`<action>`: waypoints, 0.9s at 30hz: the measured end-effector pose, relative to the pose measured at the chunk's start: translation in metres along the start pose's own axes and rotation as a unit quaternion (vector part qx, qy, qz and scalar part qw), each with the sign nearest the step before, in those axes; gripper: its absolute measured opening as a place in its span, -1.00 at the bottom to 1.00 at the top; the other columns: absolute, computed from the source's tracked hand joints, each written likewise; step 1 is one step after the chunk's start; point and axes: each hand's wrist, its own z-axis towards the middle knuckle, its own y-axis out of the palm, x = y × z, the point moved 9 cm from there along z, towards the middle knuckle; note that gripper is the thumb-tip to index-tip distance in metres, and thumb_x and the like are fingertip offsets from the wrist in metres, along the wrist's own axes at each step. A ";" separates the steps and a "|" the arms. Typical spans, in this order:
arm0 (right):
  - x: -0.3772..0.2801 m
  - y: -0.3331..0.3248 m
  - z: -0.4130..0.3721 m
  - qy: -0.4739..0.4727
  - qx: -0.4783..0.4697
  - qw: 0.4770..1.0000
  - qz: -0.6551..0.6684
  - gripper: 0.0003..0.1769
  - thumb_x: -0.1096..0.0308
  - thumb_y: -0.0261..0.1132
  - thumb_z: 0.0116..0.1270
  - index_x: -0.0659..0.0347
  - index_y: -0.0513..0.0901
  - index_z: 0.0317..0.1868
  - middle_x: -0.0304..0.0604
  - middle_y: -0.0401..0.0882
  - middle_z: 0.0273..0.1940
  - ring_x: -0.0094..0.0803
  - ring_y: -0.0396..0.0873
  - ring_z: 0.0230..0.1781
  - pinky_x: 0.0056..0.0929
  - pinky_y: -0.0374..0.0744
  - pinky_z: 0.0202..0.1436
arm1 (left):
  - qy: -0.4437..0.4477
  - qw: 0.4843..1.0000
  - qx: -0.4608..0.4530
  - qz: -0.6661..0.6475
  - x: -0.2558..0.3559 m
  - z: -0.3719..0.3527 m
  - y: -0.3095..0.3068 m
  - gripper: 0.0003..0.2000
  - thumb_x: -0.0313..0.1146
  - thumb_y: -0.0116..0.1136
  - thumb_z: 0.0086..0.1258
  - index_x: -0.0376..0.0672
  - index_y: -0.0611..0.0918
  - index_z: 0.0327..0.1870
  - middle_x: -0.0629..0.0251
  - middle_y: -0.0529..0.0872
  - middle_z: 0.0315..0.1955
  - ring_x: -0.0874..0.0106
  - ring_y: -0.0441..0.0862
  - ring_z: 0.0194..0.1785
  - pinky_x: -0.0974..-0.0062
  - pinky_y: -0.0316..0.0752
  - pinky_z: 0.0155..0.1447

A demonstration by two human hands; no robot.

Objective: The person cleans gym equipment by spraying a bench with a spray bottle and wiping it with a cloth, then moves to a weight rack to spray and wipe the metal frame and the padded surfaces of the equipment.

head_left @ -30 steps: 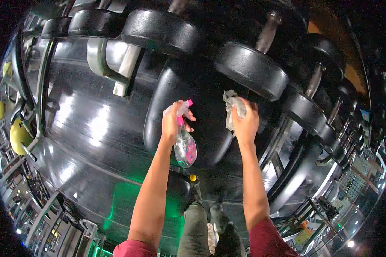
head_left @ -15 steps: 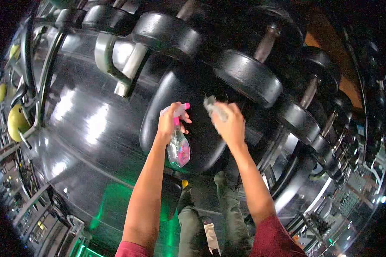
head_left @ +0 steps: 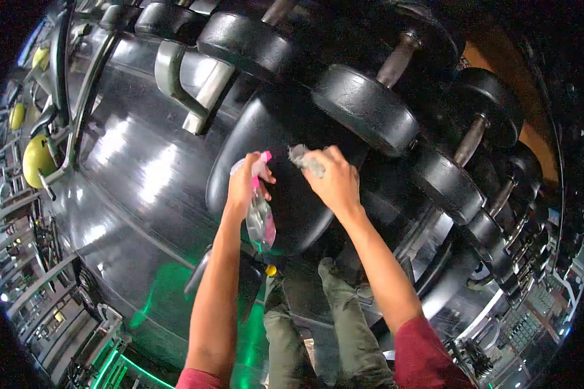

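Note:
A clear spray bottle (head_left: 260, 223) with a pink and white trigger head hangs upright from my left hand (head_left: 243, 183), whose fingers wrap round its top. The nozzle points right, over a black padded bench (head_left: 292, 214). To the right, my right hand (head_left: 334, 181) is closed on a crumpled grey cloth (head_left: 308, 161), held over the bench pad near the nozzle. Whether the cloth touches the pad cannot be made out.
Large black dumbbells (head_left: 365, 107) line a rack beyond the bench and down the right side. A metal bracket (head_left: 175, 81) stands at upper left, yellow-green round weights (head_left: 40, 161) at far left. My legs (head_left: 285, 337) are below.
Both hands, with the bottle and the cloth, have shifted slightly left in view. The camera view has turned a little. Both grasps are unchanged.

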 end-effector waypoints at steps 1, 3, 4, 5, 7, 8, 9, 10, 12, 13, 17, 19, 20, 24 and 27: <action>0.000 0.000 -0.002 0.003 -0.009 1.000 0.014 -0.75 0.23 0.40 0.15 -0.04 0.68 -0.13 -0.11 0.58 -0.15 -0.01 0.65 -0.23 -0.08 0.63 -0.15 | 0.011 1.000 0.018 0.021 -0.003 -0.006 -0.004 -0.55 0.04 -0.07 0.42 -0.27 0.55 -0.19 0.13 0.64 -0.55 0.41 0.48 -0.73 0.45 0.47 -0.62; 0.003 -0.003 -0.002 0.007 -0.016 0.999 0.028 -0.74 0.22 0.40 0.15 -0.04 0.68 -0.12 -0.10 0.58 -0.15 0.00 0.65 -0.21 -0.07 0.62 -0.13 | 0.017 0.997 0.050 0.061 -0.009 -0.020 -0.008 -0.56 0.03 -0.06 0.41 -0.26 0.58 -0.29 0.14 0.63 -0.57 0.41 0.48 -0.73 0.46 0.48 -0.61; 0.006 -0.005 0.002 0.026 -0.009 0.999 0.019 -0.73 0.20 0.40 0.16 -0.04 0.68 -0.10 -0.10 0.59 -0.15 0.01 0.65 -0.19 -0.06 0.62 -0.12 | 0.018 0.997 0.064 0.045 -0.010 -0.028 -0.010 -0.55 0.03 -0.06 0.41 -0.27 0.57 -0.30 0.13 0.63 -0.57 0.40 0.48 -0.73 0.46 0.50 -0.61; 0.010 -0.005 0.005 0.047 -0.001 0.999 0.009 -0.72 0.19 0.40 0.16 -0.04 0.68 -0.09 -0.10 0.59 -0.15 0.02 0.64 -0.17 -0.05 0.61 -0.11 | 0.021 0.997 0.075 0.016 -0.011 -0.032 -0.013 -0.55 0.02 -0.03 0.39 -0.29 0.57 -0.36 0.11 0.63 -0.58 0.40 0.48 -0.74 0.45 0.51 -0.62; 0.009 -0.001 0.013 0.060 0.031 0.998 0.012 -0.71 0.19 0.40 0.16 -0.03 0.68 -0.09 -0.09 0.60 -0.15 0.02 0.64 -0.15 -0.04 0.60 -0.10 | 0.022 0.996 0.088 -0.015 -0.019 -0.034 -0.023 -0.54 0.01 0.00 0.38 -0.32 0.57 -0.42 0.09 0.62 -0.60 0.40 0.48 -0.75 0.43 0.52 -0.62; 0.008 0.000 0.017 0.070 0.066 0.995 0.014 -0.71 0.19 0.40 0.17 -0.02 0.68 -0.08 -0.08 0.61 -0.14 0.03 0.63 -0.13 -0.03 0.60 -0.09 | 0.023 0.996 0.078 -0.043 -0.026 -0.032 -0.028 -0.54 0.04 -0.02 0.38 -0.28 0.57 -0.38 0.09 0.63 -0.58 0.39 0.47 -0.74 0.44 0.51 -0.61; -0.004 0.001 0.020 0.050 0.091 0.995 0.001 -0.71 0.20 0.39 0.17 -0.01 0.68 -0.08 -0.07 0.61 -0.10 0.02 0.64 -0.12 -0.04 0.60 -0.09 | 0.024 0.995 0.068 -0.072 -0.027 -0.032 -0.030 -0.54 0.08 -0.04 0.38 -0.24 0.56 -0.34 0.10 0.63 -0.56 0.39 0.47 -0.74 0.44 0.50 -0.59; -0.014 0.009 0.021 0.035 0.069 0.997 0.030 -0.72 0.22 0.39 0.17 -0.04 0.69 -0.08 -0.09 0.60 -0.08 0.00 0.65 -0.13 -0.07 0.62 -0.11 | 0.024 0.994 0.071 -0.076 -0.028 -0.031 -0.034 -0.54 0.08 -0.04 0.38 -0.24 0.56 -0.34 0.10 0.63 -0.56 0.39 0.47 -0.74 0.44 0.50 -0.59; -0.038 0.029 0.017 -0.026 0.009 0.999 0.042 -0.73 0.23 0.39 0.16 -0.06 0.69 -0.10 -0.12 0.60 -0.08 -0.02 0.66 -0.20 -0.13 0.64 -0.17 | 0.000 0.991 0.057 -0.125 -0.034 -0.028 -0.036 -0.53 0.09 -0.03 0.38 -0.23 0.56 -0.34 0.09 0.63 -0.56 0.39 0.45 -0.74 0.41 0.50 -0.57; -0.047 0.038 0.012 -0.052 -0.015 0.998 0.042 -0.75 0.22 0.40 0.15 -0.07 0.70 -0.13 -0.14 0.61 -0.16 -0.03 0.67 -0.25 -0.14 0.65 -0.22 | 0.002 0.992 0.026 -0.124 -0.032 -0.026 -0.033 -0.53 0.09 -0.04 0.38 -0.24 0.56 -0.32 0.10 0.63 -0.57 0.40 0.43 -0.74 0.39 0.50 -0.56; -0.021 0.000 0.023 -0.012 0.034 0.999 -0.039 -0.74 0.20 0.41 0.14 -0.07 0.71 -0.13 -0.09 0.63 -0.25 -0.05 0.67 -0.26 -0.14 0.64 -0.23 | -0.016 0.995 0.028 -0.097 -0.029 -0.017 -0.026 -0.54 0.06 -0.05 0.39 -0.26 0.55 -0.28 0.12 0.61 -0.58 0.40 0.44 -0.75 0.40 0.50 -0.58; 0.000 -0.022 0.024 0.020 0.096 0.995 -0.023 -0.74 0.21 0.40 0.17 -0.03 0.70 -0.10 -0.05 0.63 -0.22 -0.03 0.65 -0.24 -0.15 0.62 -0.20 | -0.011 0.993 0.031 -0.110 -0.033 -0.017 -0.030 -0.54 0.05 -0.05 0.40 -0.27 0.55 -0.28 0.12 0.61 -0.58 0.39 0.45 -0.75 0.40 0.50 -0.59; 0.005 -0.025 0.025 0.017 0.103 0.994 -0.021 -0.74 0.21 0.39 0.19 -0.02 0.70 -0.09 -0.04 0.62 -0.21 -0.02 0.65 -0.22 -0.14 0.61 -0.18 | -0.005 0.993 0.033 -0.115 -0.035 -0.018 -0.031 -0.54 0.05 -0.06 0.41 -0.28 0.55 -0.27 0.11 0.62 -0.57 0.38 0.45 -0.75 0.40 0.50 -0.60; -0.017 -0.007 0.030 0.014 0.099 0.994 -0.036 -0.73 0.24 0.39 0.20 -0.01 0.68 -0.07 -0.09 0.60 -0.13 -0.02 0.64 -0.17 -0.13 0.60 -0.13 | -0.009 0.985 0.038 -0.170 -0.043 -0.020 -0.045 -0.52 0.07 -0.09 0.41 -0.28 0.57 -0.24 0.07 0.64 -0.54 0.36 0.46 -0.75 0.38 0.52 -0.59; -0.051 0.025 0.023 -0.053 0.018 0.998 0.015 -0.72 0.26 0.39 0.17 -0.05 0.67 -0.07 -0.15 0.59 -0.15 -0.05 0.66 -0.22 -0.14 0.63 -0.16 | -0.036 0.981 0.046 -0.185 -0.048 -0.008 -0.048 -0.50 0.11 -0.09 0.39 -0.26 0.59 -0.28 0.04 0.67 -0.52 0.34 0.45 -0.76 0.39 0.50 -0.57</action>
